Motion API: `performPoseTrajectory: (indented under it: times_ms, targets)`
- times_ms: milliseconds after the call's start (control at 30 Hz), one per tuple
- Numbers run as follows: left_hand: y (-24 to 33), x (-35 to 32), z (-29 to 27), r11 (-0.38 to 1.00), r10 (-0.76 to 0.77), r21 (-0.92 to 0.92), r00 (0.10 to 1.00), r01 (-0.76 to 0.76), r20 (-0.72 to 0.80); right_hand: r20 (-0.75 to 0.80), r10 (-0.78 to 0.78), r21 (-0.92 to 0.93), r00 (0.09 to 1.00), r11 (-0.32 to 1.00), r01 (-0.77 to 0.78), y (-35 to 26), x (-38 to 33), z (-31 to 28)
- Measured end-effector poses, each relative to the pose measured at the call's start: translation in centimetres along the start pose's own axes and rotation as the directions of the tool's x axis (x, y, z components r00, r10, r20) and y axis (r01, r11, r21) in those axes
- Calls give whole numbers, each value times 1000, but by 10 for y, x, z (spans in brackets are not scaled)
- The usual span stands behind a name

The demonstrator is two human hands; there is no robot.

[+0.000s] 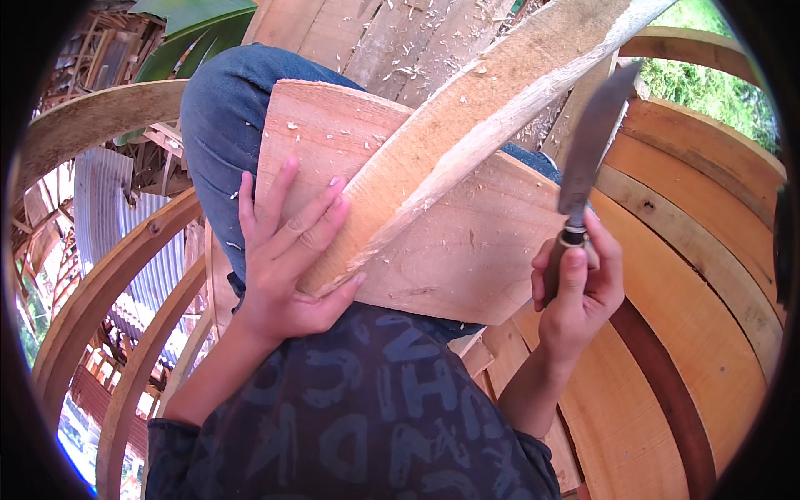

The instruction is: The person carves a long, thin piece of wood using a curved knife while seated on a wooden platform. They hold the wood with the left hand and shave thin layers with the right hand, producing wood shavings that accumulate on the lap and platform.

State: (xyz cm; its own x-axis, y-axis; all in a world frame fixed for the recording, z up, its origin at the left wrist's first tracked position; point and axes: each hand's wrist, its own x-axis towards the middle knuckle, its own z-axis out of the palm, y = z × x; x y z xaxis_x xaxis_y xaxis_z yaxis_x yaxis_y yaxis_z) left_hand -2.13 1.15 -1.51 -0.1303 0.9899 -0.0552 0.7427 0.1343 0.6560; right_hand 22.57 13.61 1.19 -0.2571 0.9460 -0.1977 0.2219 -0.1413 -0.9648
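A long wooden plank (467,117) slants from my lap toward the upper right, its long edge pale and freshly cut. My left hand (292,250) grips the plank's lower end, thumb along the near end and fingers on the far side. Beneath the plank, a wide, flat wooden board (450,242) rests across my thighs, with a few shavings on it. In my right hand (579,283) is a large knife (596,137), held by its dark handle. The broad dark blade points up, to the right of the plank and seemingly apart from it.
Wood shavings (408,71) litter the floorboards (333,33) ahead. Curved wooden slats (667,225) stand close on my right. Bent wooden ribs (117,283) rise at my left, with corrugated metal sheeting (154,233) beyond. A green leaf (187,50) hangs at the upper left.
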Motion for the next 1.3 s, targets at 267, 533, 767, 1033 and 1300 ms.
performPoseTrajectory:
  times_ms: [267, 533, 767, 1033, 1300]
  targets:
    - [0, 2, 0, 1000, 11, -1, 1000, -11, 3, 279, -213, -328, 936, 896, 301, 19, -5, 10]
    - [-1, 1, 0, 1000, 13, -2, 1000, -13, 9, 240, -55, -285, 969, 951, 124, 10, -8, 15]
    - [0, 0, 1, 1000, 4, -5, 1000, -4, 5, 128, 21, -351, 992, 936, 25, 4, -13, 20]
    - [-1, 0, 0, 1000, 10, 5, 1000, -10, 14, -58, -131, -406, 990, 909, 97, 8, -5, 20]
    - [-2, 0, 2, 1000, 21, 4, 1000, -21, 7, 43, -113, -627, 993, 771, 115, 0, -6, 42]
